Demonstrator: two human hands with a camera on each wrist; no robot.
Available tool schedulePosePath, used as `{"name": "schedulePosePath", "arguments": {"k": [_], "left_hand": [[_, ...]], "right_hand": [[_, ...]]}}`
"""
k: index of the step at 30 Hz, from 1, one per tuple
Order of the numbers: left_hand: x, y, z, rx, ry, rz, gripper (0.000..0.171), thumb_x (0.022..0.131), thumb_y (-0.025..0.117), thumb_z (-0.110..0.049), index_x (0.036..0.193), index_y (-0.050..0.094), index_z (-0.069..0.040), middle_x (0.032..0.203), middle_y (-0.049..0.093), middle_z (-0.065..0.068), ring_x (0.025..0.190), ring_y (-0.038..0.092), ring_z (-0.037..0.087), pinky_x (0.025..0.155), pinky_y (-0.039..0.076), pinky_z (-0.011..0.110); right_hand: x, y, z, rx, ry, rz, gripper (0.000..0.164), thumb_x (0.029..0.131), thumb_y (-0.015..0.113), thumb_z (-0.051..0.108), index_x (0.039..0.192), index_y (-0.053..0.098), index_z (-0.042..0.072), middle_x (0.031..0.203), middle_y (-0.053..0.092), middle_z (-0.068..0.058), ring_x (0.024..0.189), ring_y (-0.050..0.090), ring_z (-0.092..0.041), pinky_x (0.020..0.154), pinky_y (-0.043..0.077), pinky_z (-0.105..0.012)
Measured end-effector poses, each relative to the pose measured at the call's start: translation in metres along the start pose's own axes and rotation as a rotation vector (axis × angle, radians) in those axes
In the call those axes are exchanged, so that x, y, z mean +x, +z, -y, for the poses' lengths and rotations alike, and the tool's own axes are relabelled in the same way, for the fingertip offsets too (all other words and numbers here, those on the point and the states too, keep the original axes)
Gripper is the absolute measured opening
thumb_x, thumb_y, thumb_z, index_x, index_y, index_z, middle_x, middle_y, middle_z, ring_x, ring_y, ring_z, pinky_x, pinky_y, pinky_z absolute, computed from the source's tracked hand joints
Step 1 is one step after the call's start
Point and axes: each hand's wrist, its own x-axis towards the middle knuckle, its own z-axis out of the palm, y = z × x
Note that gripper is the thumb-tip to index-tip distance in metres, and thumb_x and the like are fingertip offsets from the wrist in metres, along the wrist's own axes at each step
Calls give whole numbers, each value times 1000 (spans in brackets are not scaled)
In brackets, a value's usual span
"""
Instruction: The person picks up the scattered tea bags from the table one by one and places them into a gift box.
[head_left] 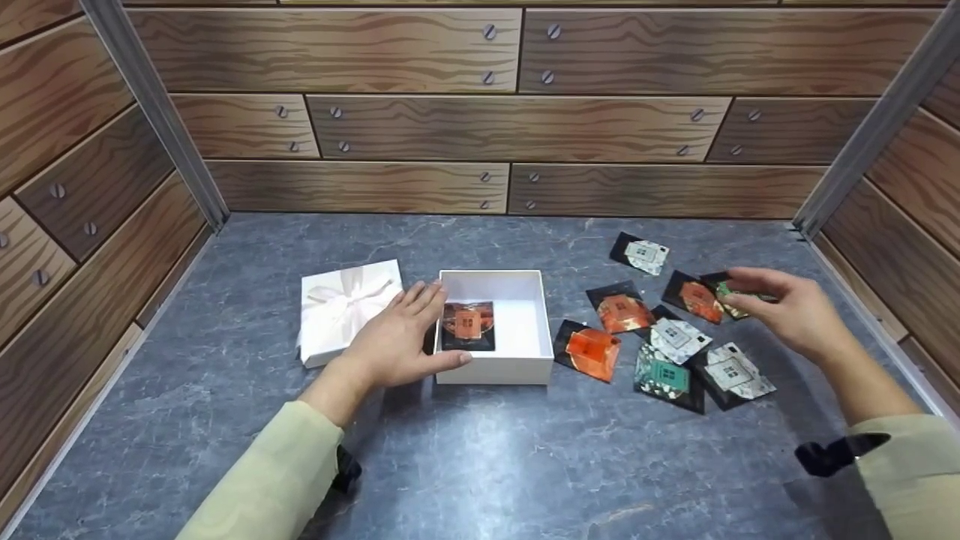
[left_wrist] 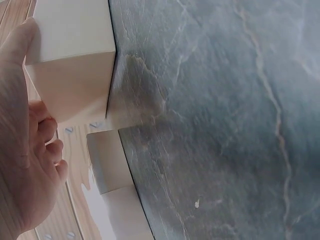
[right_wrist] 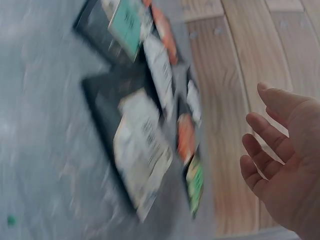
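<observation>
My left hand (head_left: 401, 341) rests at the near left corner of an open white gift box (head_left: 495, 371), fingers straight along its left rim and thumb reaching over the front edge. In the left wrist view the thumb lies against the box wall (left_wrist: 75, 85). Inside, at the left, lies a flat black packet with an orange label (head_left: 469, 326). My right hand (head_left: 787, 307) hovers with loosely bent fingers, its palm empty in the right wrist view. Under its fingertips in the head view, partly hidden, is a black packet with a green label (right_wrist: 195, 182).
A white lid with a ribbon bow (head_left: 349, 307) lies left of the box. Several packets are scattered to its right, including an orange one (head_left: 589, 351), a teal one (head_left: 671, 375) and a white one (head_left: 735, 375). Wood-patterned walls (head_left: 517, 127) enclose the grey marbled table (head_left: 480, 465).
</observation>
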Motion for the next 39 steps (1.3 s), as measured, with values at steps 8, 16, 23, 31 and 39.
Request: {"name": "schedulePosePath", "arguments": {"k": [8, 16, 23, 31, 39], "left_hand": [[0, 0, 1, -2, -1, -5, 114, 93, 50, -84, 168, 23, -3, 175, 20, 15, 161, 18, 39, 130, 16, 50], [0, 0, 0, -6, -3, -10, 115, 92, 50, -84, 168, 23, -2, 175, 20, 15, 161, 18, 39, 130, 16, 50], [0, -1, 0, 1, 4, 1, 115, 93, 49, -85, 169, 21, -2, 175, 18, 16, 161, 16, 38, 130, 15, 49], [0, -2, 0, 0, 3, 6, 115, 93, 50, -84, 169, 21, -2, 175, 17, 15, 161, 16, 38, 130, 14, 48], [0, -2, 0, 10, -3, 5, 115, 92, 50, -84, 169, 22, -2, 175, 19, 15, 161, 17, 36, 130, 16, 48]], "right_hand": [[4, -9, -49, 118, 51, -86, 41, 100, 77, 20, 139, 68, 8, 105, 66, 34, 95, 60, 14, 79, 49, -6], [15, -7, -79, 60, 120, -89, 61, 101, 77, 30, 146, 58, -6, 109, 61, 35, 101, 53, 12, 83, 43, -4], [25, -4, -92, 15, 176, -71, 68, 99, 79, 34, 148, 56, -6, 111, 62, 30, 96, 49, 13, 77, 44, -6], [30, 3, -94, -29, 220, 6, 75, 101, 75, 42, 153, 49, -5, 154, 46, -36, 140, 43, -52, 115, 39, -48], [32, 6, -92, -26, 223, 33, 79, 101, 74, 40, 157, 42, -6, 160, 34, -39, 147, 28, -61, 120, 23, -70]]}}
